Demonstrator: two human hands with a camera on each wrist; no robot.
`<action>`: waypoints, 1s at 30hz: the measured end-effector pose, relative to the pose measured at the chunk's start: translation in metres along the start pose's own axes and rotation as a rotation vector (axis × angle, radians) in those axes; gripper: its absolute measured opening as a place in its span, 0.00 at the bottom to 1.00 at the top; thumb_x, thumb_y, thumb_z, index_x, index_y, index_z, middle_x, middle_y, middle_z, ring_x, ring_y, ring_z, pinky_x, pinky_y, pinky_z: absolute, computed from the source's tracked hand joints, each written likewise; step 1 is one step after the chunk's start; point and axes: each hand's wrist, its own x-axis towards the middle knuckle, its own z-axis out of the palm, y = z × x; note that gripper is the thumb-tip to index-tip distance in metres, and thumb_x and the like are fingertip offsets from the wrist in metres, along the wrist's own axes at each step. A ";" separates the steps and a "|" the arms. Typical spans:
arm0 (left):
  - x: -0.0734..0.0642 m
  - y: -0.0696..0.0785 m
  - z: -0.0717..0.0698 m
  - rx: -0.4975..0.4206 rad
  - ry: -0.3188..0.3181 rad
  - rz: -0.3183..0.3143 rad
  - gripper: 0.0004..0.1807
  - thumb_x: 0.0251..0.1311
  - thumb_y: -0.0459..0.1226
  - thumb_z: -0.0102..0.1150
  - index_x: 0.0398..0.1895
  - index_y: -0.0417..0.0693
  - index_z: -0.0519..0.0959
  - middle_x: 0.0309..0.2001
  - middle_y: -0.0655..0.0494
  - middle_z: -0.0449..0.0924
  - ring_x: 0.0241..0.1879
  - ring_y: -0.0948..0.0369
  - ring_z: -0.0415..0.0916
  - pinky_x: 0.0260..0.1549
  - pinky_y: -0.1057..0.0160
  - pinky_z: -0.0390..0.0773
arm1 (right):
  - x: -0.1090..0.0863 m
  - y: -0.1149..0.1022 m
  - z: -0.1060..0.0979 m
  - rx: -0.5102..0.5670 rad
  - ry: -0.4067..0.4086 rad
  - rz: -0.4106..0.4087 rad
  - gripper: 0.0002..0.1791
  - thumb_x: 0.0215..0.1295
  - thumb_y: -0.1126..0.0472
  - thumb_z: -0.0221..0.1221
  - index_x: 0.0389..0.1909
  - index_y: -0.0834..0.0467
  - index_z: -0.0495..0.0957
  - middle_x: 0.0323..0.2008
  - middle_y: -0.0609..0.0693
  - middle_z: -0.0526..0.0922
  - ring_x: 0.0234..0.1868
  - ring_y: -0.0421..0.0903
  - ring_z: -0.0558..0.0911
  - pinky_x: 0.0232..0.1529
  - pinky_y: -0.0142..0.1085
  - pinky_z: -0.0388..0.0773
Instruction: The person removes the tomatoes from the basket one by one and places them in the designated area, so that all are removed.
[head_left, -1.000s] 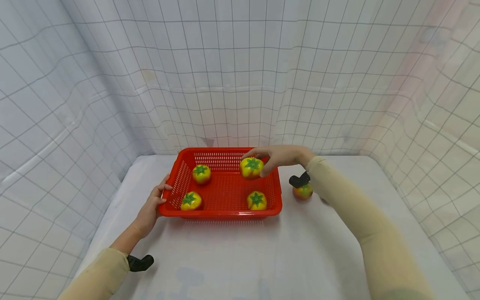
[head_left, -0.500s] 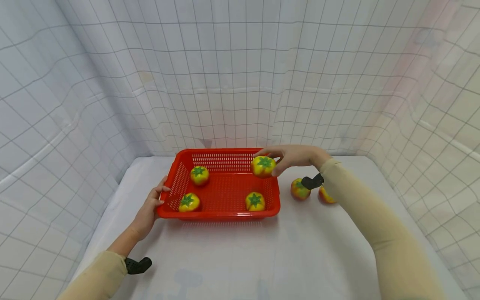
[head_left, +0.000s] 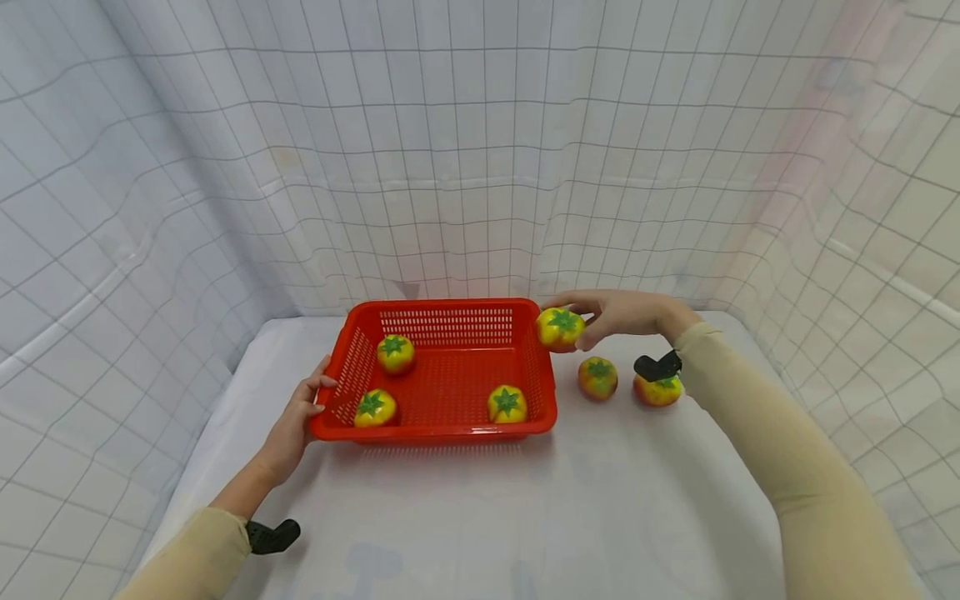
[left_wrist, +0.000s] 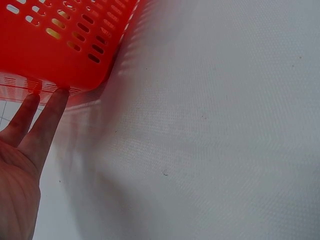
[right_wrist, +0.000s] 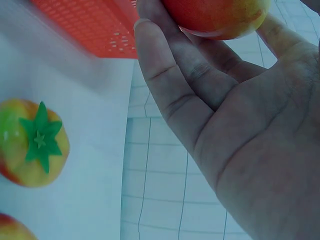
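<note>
My right hand (head_left: pixel 618 315) holds a yellow-red toy tomato (head_left: pixel 560 330) with a green leafy top, raised by the red basket's (head_left: pixel 435 431) right back corner. In the right wrist view, fingers curve around this tomato (right_wrist: pixel 220 17), which is partly cut off. The left hand (head_left: pixel 294 425) grips the basket's left rim. Two fairly straight fingers of it touch the outer basket wall in the left wrist view. Inside the basket lie three more tomatoes: back left (head_left: pixel 395 354), front left (head_left: pixel 375 408) and front right (head_left: pixel 507 404).
Two toy tomatoes, one nearer (head_left: pixel 597 379) and one farther right (head_left: pixel 657 389), lie on the white table (head_left: pixel 450 517) right of the basket. The farther one is partly hidden by a black wrist mount (head_left: pixel 658 367). Gridded white curtains (head_left: pixel 450 150) surround the table's back and sides.
My right hand has moved right with the tomato, from above the basket to its right back corner. The two tomatoes on the table have come into fuller view. The left hand stays at the rim.
</note>
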 end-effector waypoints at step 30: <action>-0.001 0.001 0.001 0.002 0.010 -0.002 0.22 0.68 0.32 0.29 0.62 0.53 0.62 0.84 0.62 0.32 0.79 0.44 0.35 0.46 0.68 0.78 | -0.077 0.071 -0.019 0.123 0.169 0.045 0.42 0.62 0.60 0.66 0.76 0.41 0.62 0.75 0.54 0.62 0.71 0.58 0.64 0.68 0.56 0.64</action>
